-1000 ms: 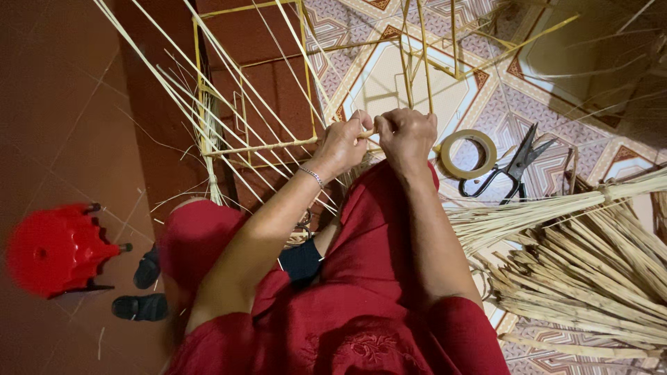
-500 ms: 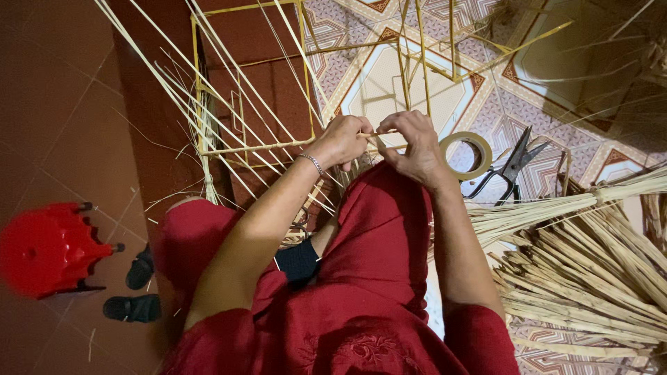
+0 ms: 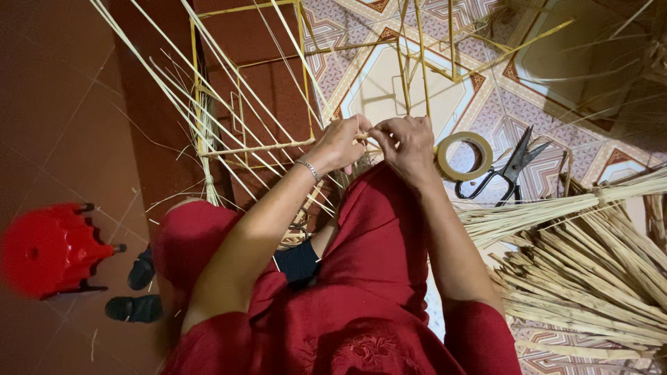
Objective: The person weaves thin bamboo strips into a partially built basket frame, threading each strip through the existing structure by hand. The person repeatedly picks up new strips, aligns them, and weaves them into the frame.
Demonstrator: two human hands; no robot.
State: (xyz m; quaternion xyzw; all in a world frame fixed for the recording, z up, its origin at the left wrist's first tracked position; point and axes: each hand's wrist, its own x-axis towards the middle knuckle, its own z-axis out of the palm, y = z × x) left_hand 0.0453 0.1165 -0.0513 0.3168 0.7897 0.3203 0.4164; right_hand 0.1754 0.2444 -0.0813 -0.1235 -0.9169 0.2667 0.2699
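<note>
Seen from above the head, looking down at a person in red clothing seated on the floor.

Both hands meet at the middle of the scene, on the wrapped lower bar of a frame (image 3: pixel 257 147) built of thin yellow sticks. Left hand (image 3: pixel 340 142), a thin bracelet on its wrist, has its fingers curled together around the bar's right end. Right hand (image 3: pixel 406 142) sits just beside it, touching or almost touching, fingertips pinched together on a thin strip (image 3: pixel 367 134) at the same spot. Both grips are clamped; how the strip runs under the fingers cannot be made out.

The frame stands far of the knees and rises toward the far edge of the view. Long loose pale strips (image 3: pixel 174 90) fan out from it up and to the left, crossing the dark red floor (image 3: pixel 62 104).

Right of the right hand, near it, a roll of tape (image 3: pixel 464 156) lies flat on the patterned floor tiles (image 3: pixel 542 90). Black scissors (image 3: pixel 504 170) lie just beside the roll, to its right, blades pointing far.

Near right: a large heap of flat pale reeds (image 3: pixel 590 264), a tied bundle lying across its far side.

Far left: a red plastic stool (image 3: pixel 48 250) on the floor. Beside it, to its right, a pair of dark sandals (image 3: pixel 139 288).
</note>
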